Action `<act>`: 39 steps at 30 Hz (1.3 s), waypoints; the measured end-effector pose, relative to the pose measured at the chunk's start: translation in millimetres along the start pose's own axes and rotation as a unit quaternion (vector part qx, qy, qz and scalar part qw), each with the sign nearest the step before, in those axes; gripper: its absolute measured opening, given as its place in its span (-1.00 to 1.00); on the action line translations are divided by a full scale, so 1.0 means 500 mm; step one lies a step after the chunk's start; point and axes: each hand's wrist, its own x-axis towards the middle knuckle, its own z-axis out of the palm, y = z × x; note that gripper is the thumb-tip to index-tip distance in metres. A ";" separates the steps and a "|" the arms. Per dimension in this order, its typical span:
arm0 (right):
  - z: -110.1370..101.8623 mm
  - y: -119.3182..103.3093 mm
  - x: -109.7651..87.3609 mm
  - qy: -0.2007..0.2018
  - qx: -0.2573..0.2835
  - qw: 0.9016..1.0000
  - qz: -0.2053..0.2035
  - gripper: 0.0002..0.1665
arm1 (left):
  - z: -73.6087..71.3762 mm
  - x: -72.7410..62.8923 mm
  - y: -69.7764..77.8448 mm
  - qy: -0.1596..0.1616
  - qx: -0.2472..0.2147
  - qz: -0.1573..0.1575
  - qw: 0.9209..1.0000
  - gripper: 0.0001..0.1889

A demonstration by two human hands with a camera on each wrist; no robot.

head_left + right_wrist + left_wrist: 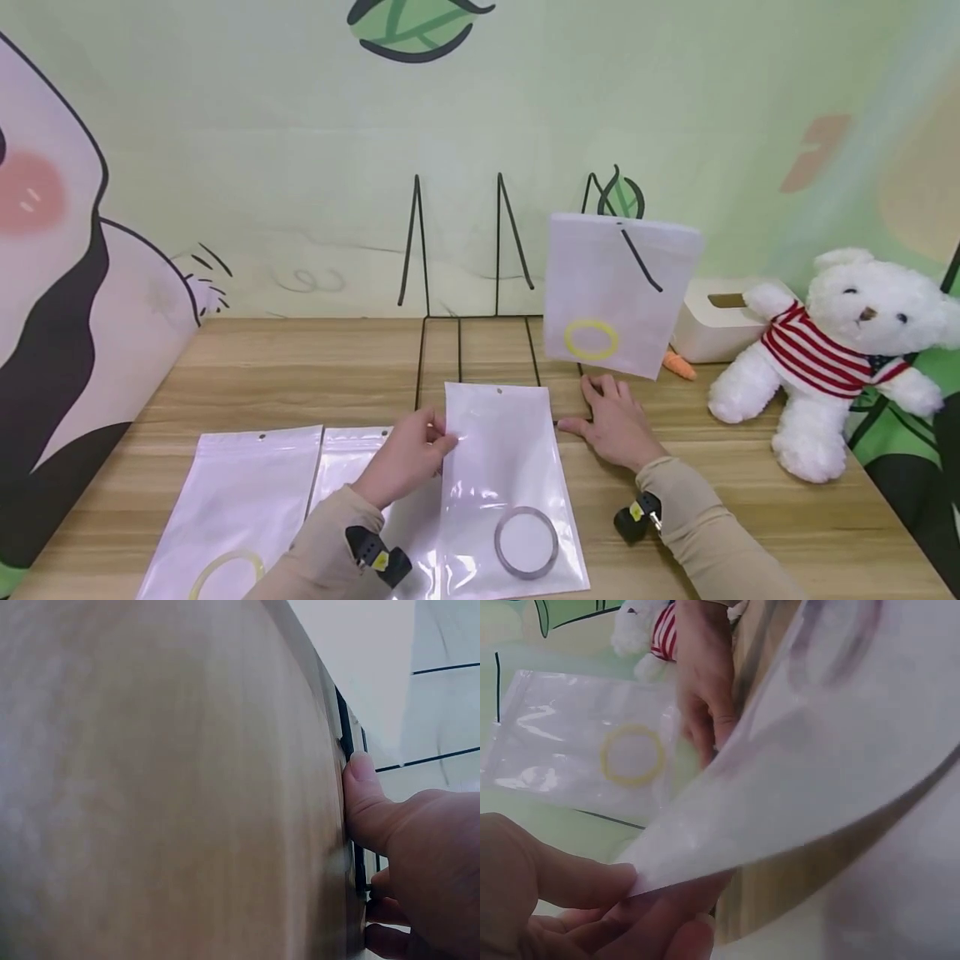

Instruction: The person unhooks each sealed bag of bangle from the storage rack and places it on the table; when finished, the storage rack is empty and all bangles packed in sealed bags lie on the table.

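My left hand (pixel 408 454) pinches the left edge of a white zip pouch (pixel 498 450) between thumb and fingers. A grey-purple ring (pixel 527 542) shows in the pouch's lower part. In the left wrist view the pouch's film (pixel 780 787) curves up from the pinch. My right hand (pixel 617 425) rests at the front right corner of a black wire rack (pixel 498 316), thumb against the bar and fingers spread from it. A white pouch (pixel 622 267) with a yellow ring (pixel 591 340) hangs from the rack's right hook.
At left on the wooden table (pixel 750 517) lie a pouch (pixel 251 492) with a pale yellow ring (pixel 217 567) and another pouch (pixel 348 450), partly covered by my left arm. A white box (pixel 720 321), an orange carrot-shaped piece (pixel 678 365) and a white teddy bear (pixel 832 358) stand at right.
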 end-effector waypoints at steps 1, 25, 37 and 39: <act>0.000 0.000 0.000 0.000 0.000 1.000 0.001 0.00 | 0.000 -0.002 -0.004 -0.006 0.005 -0.006 1.000 -0.91; -0.006 -0.005 -0.003 0.002 0.004 1.000 -0.008 -0.03 | 0.011 -0.041 -0.049 -0.113 -0.021 -0.073 0.991 -0.85; -0.003 -0.004 -0.004 -0.004 0.007 1.000 -0.003 -0.02 | 0.010 -0.051 -0.052 -0.121 -0.032 -0.070 0.990 -0.81; -0.003 -0.005 -0.004 -0.004 0.006 1.000 -0.004 -0.02 | 0.011 -0.050 -0.051 -0.110 -0.013 -0.061 0.992 -0.80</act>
